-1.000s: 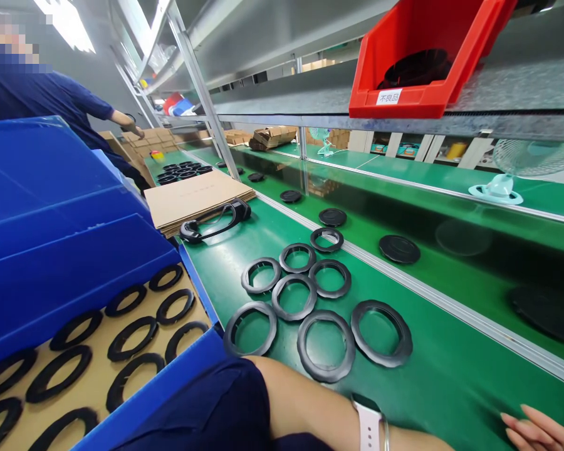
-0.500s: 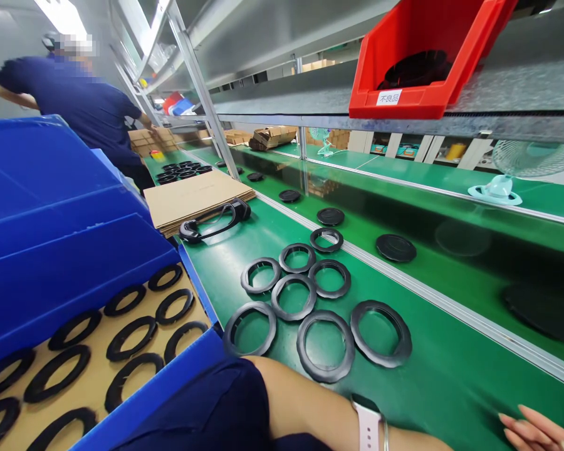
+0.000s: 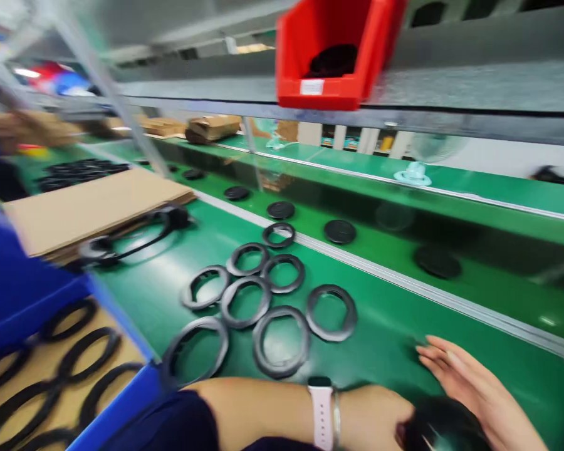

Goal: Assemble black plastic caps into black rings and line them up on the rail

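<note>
My left hand point(image 3: 385, 410) is at the bottom, its forearm wearing a pink-strapped watch point(image 3: 320, 410). It is closed on the edge of a dark, glossy round part point(image 3: 446, 429), blurred and cut off by the frame's lower edge. Just beyond that part, my right hand point(image 3: 474, 382) is held with its fingers stretched out to the left. Whether the right palm touches the part cannot be seen. Several black rings, among them a near one point(image 3: 282, 341) and one to its right point(image 3: 331, 313), lie on the green table point(image 3: 380, 351) left of my hands.
Black discs point(image 3: 339, 232) sit on the green belt behind a metal rail point(image 3: 380, 270). A blue bin point(image 3: 117, 407) with more rings stands at left, near cardboard sheets point(image 3: 98, 200) and a black strap-like device point(image 3: 141, 241). A red bin point(image 3: 319, 94) hangs above.
The view has swung right, so the table and bins appear farther left. Both hands are now in view, with the dark round part in my left hand showing.
</note>
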Demonstrator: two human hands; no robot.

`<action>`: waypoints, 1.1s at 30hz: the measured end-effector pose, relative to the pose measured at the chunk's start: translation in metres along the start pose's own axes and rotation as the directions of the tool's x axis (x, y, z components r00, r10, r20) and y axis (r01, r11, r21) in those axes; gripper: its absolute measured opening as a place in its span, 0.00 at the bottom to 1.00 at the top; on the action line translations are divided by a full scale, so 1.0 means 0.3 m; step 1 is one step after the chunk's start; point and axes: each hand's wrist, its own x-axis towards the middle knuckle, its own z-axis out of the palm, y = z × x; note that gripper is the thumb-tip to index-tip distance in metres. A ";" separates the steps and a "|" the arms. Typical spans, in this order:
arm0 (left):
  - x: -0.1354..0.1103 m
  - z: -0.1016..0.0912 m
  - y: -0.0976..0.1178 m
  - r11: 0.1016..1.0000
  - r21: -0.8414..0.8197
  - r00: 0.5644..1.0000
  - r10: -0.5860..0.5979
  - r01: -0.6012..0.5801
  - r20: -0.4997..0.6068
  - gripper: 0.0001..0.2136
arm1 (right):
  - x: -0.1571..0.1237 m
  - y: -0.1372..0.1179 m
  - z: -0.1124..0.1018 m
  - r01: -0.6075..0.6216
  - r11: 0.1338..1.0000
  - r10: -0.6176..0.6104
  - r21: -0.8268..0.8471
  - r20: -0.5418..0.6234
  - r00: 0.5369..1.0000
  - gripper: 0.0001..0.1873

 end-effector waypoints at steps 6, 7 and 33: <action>-0.057 -0.005 0.084 0.942 -0.309 0.983 -0.165 0.132 -0.082 0.11 | 0.018 -0.089 0.039 0.161 0.970 -0.164 -0.182 -0.001 0.986 0.15; -0.054 -0.011 0.095 0.939 -0.317 0.982 -0.169 0.133 -0.089 0.11 | 0.033 -0.097 0.007 0.181 0.953 -0.202 -0.245 -0.063 0.977 0.14; 0.002 -0.047 0.013 0.942 -0.286 0.968 -0.219 0.177 -0.122 0.12 | 0.513 -0.323 -0.822 -0.562 0.356 -0.567 -0.747 -0.650 0.505 0.09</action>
